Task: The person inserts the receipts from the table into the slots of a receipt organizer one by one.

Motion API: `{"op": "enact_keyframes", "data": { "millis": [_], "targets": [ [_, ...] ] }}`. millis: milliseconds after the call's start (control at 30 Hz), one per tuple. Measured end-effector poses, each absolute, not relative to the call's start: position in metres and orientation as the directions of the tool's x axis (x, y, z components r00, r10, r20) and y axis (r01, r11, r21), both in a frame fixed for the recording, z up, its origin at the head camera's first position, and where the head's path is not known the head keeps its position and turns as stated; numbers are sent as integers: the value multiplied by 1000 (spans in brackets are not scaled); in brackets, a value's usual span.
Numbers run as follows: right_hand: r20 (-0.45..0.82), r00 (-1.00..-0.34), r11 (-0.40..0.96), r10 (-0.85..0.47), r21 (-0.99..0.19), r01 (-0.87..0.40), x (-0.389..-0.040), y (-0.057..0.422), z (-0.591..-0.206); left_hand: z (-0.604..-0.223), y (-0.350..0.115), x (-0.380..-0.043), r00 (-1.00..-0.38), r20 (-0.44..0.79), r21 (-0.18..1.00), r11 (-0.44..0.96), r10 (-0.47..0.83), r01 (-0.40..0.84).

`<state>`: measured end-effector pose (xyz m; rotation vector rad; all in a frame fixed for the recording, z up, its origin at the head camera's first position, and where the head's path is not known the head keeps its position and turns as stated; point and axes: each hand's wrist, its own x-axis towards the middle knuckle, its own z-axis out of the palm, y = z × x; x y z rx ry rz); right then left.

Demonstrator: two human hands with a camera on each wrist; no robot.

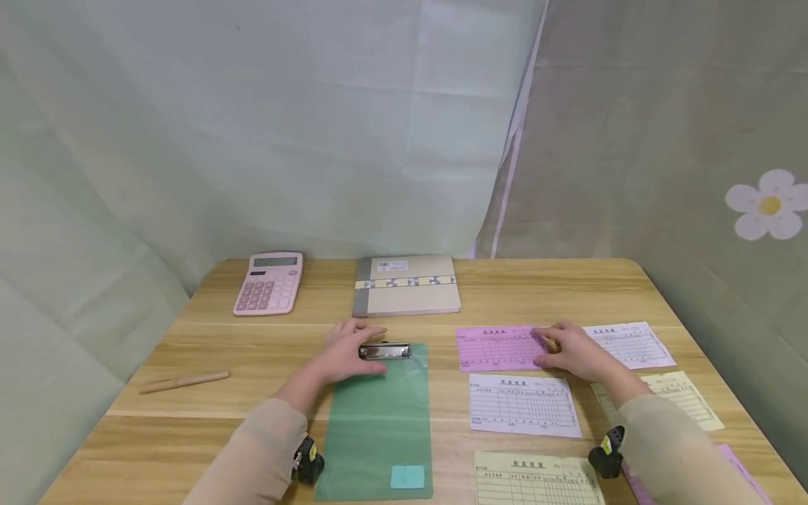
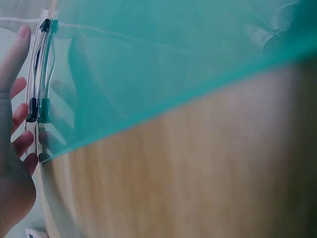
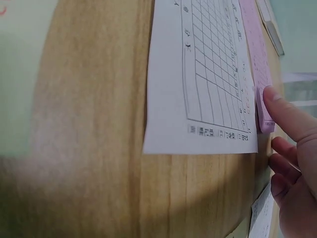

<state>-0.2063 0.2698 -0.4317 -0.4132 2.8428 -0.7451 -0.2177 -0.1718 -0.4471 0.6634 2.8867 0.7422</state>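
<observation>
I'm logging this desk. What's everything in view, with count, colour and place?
Calculator: 1, pink, far left
Book: 1, beige and grey, far middle
Pen: 1, tan, left
Clipboard: 1, green, middle
Clip: 1, silver, clipboard's far end
Label: 1, blue, clipboard's near end
Printed slips: 6 (2 pink, 2 white, 2 yellow), right side
Table: 1, wood-brown, under these
Curtains: number unclear, pale green and grey, behind table
Flower: 1, white and yellow, right curtain
Wrist cameras: 2, black, one per wrist
Sleeves: 2, beige, both arms
Left hand: 1, bare, at the clip
Right hand: 1, bare, at a pink slip
</observation>
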Motion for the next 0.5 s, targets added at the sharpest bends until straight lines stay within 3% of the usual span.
{"op": "enact_keyframes", "data": {
  "millis": [300,500],
  "targets": [
    [-65,-938,846,-341,-457,-275,-208,266,-434,-458,-171,-222,-901,24,465,793,432,393],
    [-96,-944,852,-317,-466,-238,-210,267,-434,-460,-169,-222,-905,30,456,800,424,390]
  ]
}}
